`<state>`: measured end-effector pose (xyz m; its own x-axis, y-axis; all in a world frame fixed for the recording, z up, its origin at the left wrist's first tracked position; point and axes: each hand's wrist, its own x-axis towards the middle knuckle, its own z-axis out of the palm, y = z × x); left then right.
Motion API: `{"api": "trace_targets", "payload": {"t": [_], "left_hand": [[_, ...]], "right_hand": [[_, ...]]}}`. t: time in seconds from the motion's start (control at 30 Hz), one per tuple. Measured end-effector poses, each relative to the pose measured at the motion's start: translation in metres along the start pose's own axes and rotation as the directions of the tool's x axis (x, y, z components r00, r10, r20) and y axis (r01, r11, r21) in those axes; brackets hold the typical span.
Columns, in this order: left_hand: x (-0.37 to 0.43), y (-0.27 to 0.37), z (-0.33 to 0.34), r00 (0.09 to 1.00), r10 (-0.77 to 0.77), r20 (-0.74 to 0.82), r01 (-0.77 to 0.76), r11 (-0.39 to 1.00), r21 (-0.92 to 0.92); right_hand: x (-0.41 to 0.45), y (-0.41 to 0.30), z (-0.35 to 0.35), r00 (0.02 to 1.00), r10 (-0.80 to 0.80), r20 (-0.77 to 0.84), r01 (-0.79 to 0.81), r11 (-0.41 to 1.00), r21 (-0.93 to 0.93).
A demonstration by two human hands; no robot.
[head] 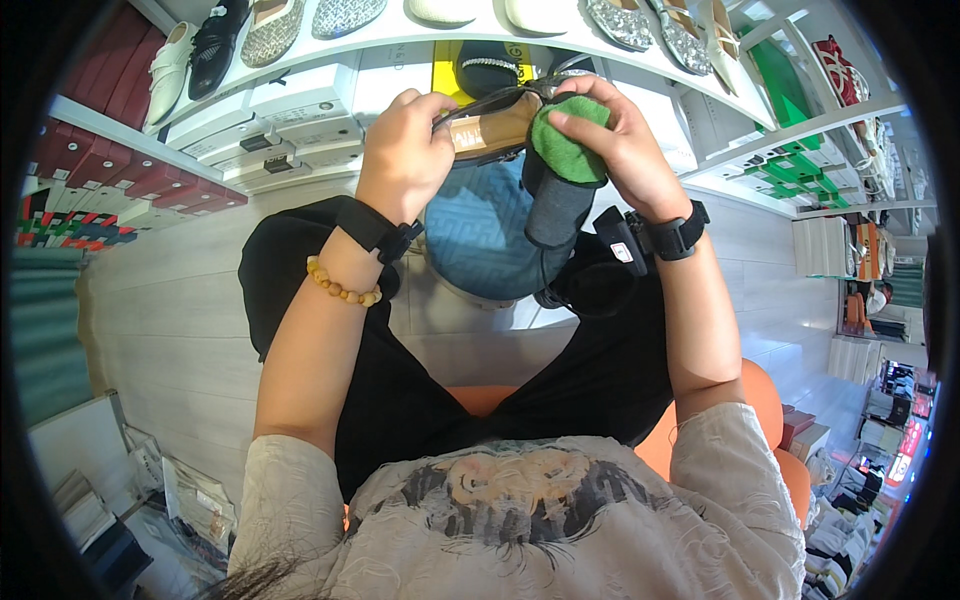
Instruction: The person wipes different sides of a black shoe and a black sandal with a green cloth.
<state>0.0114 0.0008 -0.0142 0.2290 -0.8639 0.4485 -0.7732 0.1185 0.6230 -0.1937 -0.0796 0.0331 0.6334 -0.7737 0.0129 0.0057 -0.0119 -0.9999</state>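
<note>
Above a round blue-topped stool [480, 232] I hold up a dark shoe [487, 133] with a tan insole that bears writing. My left hand [409, 150] pinches one end of the shoe's dark edge between thumb and fingers. My right hand [626, 142] is at the other end, its thumb pressed on a fuzzy green cloth pad [570, 139] with a dark rim. From the pad hangs a grey fabric tube [561, 210]; how they join is not clear. The pad and my fingers hide part of that end of the shoe.
A white shelf [480, 39] with several shoes runs across the far side. Below it stand white shoeboxes [300, 105] and a dark shoe with a beaded strap [487, 67] before a yellow box. Red boxes [150, 176] stack at left. Orange seating [761, 397] is beside me.
</note>
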Motion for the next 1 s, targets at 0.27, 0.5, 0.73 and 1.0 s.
{"api": "trace_targets", "payload": {"t": [0.27,0.5,0.73,1.0], "left_hand": [[0.001,0.003,0.001,0.999,0.012,-0.049,-0.013,1.0,-0.01],[0.0,0.003,0.001,0.997,0.012,-0.074,-0.018,0.997,-0.072],[0.001,0.001,0.006,0.997,-0.042,-0.065,0.03,0.985,-0.167],[0.001,0.01,-0.001,0.996,-0.02,-0.086,0.0,0.973,-0.231]], "right_hand": [[0.001,0.024,0.018,0.954,-0.296,0.05,0.293,0.881,-0.372],[-0.007,0.026,0.045,0.896,-0.415,0.158,0.428,0.716,-0.552],[-0.015,0.033,0.061,0.832,-0.507,0.227,0.542,0.651,-0.531],[-0.015,0.056,0.075,0.675,-0.697,0.242,0.688,0.476,-0.547]]}}
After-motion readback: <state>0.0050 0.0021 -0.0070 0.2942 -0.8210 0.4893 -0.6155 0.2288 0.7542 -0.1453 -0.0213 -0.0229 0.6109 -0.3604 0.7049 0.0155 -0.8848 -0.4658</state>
